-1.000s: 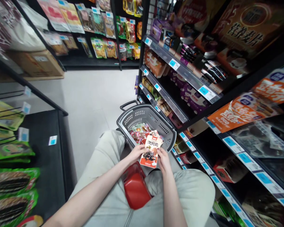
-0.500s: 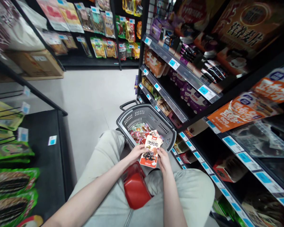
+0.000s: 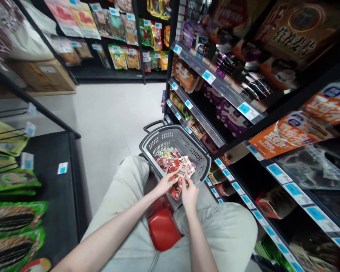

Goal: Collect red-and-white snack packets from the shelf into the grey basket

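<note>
I hold a red and white snack packet [image 3: 179, 180] in front of me with both hands, just above the near rim of a grey shopping basket [image 3: 158, 140]. My left hand [image 3: 166, 184] pinches its left edge. On the packet's right side my right hand [image 3: 189, 192] is closed, fingers curled over it. The packet is tilted and turned partly edge-on. Inside the basket lie several more colourful snack packets [image 3: 167, 156]. My knees in light trousers [image 3: 232, 230] frame a red stool [image 3: 162, 226] under me.
Black shelves [image 3: 215, 85] full of packaged goods with blue price tags run along the right. A low black shelf [image 3: 53, 177] with green packets stands at the left. Pale floor [image 3: 107, 113] lies ahead, with hanging snack bags on the far wall.
The packet has turned from facing me flat to tilted and narrower. My right hand has shifted left and up over it, and both hands sit slightly closer to the basket.
</note>
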Available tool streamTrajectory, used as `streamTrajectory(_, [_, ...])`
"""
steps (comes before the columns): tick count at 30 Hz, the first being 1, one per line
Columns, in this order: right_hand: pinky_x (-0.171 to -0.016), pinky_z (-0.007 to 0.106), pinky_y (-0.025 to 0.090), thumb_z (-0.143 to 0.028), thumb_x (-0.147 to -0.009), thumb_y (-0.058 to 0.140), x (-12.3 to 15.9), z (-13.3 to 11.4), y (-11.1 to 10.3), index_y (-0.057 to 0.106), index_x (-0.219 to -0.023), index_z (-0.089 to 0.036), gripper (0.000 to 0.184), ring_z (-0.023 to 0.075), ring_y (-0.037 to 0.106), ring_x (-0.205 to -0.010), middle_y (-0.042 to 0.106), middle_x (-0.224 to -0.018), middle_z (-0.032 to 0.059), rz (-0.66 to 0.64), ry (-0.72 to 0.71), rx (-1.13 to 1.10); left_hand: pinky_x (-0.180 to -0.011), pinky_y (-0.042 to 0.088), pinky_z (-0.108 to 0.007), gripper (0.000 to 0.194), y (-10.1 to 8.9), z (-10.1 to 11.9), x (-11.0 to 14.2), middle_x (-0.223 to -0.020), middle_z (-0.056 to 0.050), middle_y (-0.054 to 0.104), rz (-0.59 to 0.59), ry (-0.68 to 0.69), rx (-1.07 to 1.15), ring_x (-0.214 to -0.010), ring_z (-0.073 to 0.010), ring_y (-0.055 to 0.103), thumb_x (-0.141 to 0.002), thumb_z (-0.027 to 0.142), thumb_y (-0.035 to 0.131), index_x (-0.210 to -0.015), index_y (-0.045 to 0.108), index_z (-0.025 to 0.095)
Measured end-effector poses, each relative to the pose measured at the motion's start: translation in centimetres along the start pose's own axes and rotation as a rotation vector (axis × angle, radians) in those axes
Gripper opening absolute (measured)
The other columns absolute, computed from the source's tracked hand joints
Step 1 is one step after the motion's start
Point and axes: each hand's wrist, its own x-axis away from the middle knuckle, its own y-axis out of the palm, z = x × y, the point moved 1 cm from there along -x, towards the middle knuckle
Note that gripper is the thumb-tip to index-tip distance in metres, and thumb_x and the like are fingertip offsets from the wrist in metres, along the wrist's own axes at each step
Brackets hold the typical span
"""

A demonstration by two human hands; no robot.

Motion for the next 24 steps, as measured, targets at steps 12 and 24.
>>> streamTrajectory(12, [-0.072, 0.027, 0.042, -0.025, -0.075, 0.044, -0.2, -0.8, 0.0, 0.061, -0.088, -0.020, 0.022, 0.0154, 0.056, -0.078, 0.062, -0.090, 0.0039, -0.069, -0.076, -0.090, -0.075, 0.044, -0.037, 0.040, 0.1, 1.0, 0.8, -0.090, -0.013, 0.063, -0.249, -0.397, 0.760, -0.086, -0.0241, 0.058, -0.073, 0.040, 0.047, -0.097, 0.054, 0.009])
streamTrajectory(24, [-0.038, 0.022, 0.035, -0.038, -0.063, 0.054, -1.8, 2.9, 0.4, 0.049, -0.066, -0.018, 0.021, 0.0105, 0.044, -0.040, 0.052, -0.051, -0.0031, -0.094, 0.286, -0.440, -0.076, 0.045, -0.036, 0.029, 1.0, 1.2, 0.6, -0.082, -0.009, 0.065, -0.107, -0.235, 0.665, -0.075, -0.0206, 0.062, -0.068, 0.022, 0.059, -0.094, 0.053, 0.011])
